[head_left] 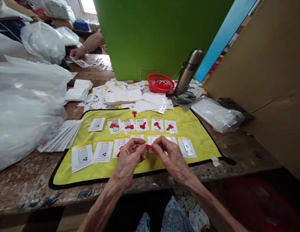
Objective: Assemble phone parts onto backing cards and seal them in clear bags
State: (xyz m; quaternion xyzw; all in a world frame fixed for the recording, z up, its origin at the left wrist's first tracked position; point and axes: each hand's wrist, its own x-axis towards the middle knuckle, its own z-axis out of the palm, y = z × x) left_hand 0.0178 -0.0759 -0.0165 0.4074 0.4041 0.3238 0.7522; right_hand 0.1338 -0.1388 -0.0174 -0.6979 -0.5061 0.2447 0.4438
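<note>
Bulging along the left edge of the worn table [19,190] are big clear plastic bags [24,112], and behind them another person's hand [77,53] rests on a card at the far end. Just right of the bags, a fanned stack of white sleeves [60,137] touches the edge of a yellow mat [200,138]. The mat carries two rows of white cards [82,157], several in the back row crossed by red tabs. Over the front row the left hand [129,159] is curled, thumb and fingers pinched on one end of a small red strip [150,147]. The right hand [172,158] pinches the other end, so the strip is held between the two, just above the mat's middle. Behind, a red basket [160,83] sits beside a leaning steel flask [189,71]. Farther right lie a clear packet [216,114] and a cardboard wall [261,64].
</note>
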